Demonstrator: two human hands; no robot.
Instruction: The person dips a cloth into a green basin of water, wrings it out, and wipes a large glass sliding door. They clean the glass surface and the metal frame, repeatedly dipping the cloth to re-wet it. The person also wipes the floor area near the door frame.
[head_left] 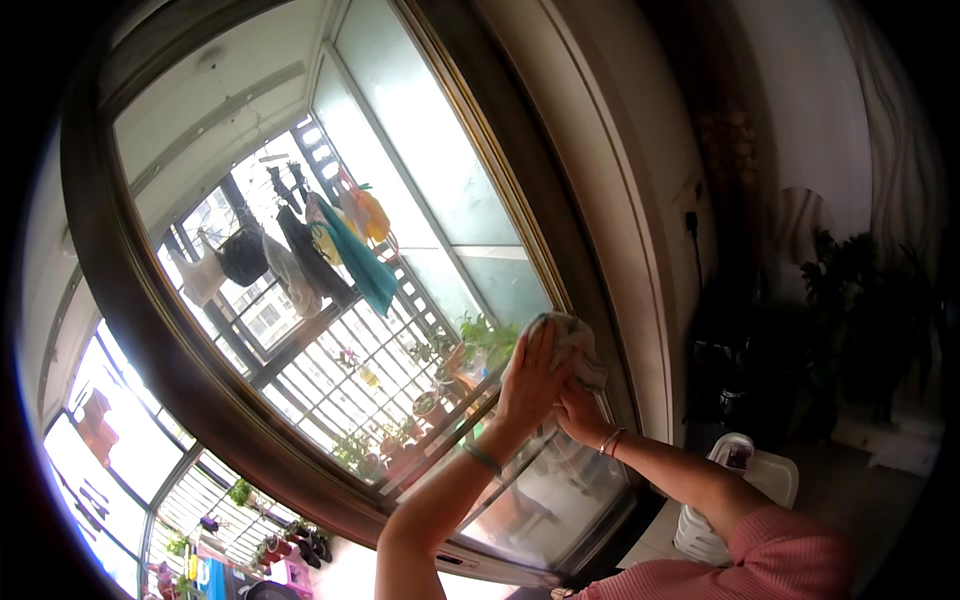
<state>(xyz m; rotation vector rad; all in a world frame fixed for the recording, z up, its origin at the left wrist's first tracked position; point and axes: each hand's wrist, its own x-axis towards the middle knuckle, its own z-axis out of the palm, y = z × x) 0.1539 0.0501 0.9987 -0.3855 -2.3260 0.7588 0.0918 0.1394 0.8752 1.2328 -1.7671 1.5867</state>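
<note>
A pale, patterned cloth (580, 350) is bunched against the right side of a glass door panel (470, 190), where the pane meets its dark frame (565, 240). My left hand (530, 380) lies over the cloth with its fingers pointing up, holding it to the panel. Just to the right and slightly lower, my right hand (580, 412) grips the cloth's lower part; some of its fingers are hidden. A green bangle (482, 458) circles my left wrist, and a thin bracelet (612, 441) my right.
Beyond the glass, laundry (350, 250) hangs above potted plants (430, 405) and a barred railing. A white plastic stool (775, 480) holding a container stands low on the right. Farther right is a dark leafy plant (850, 290). Shoes and pots sit on the balcony floor at lower left.
</note>
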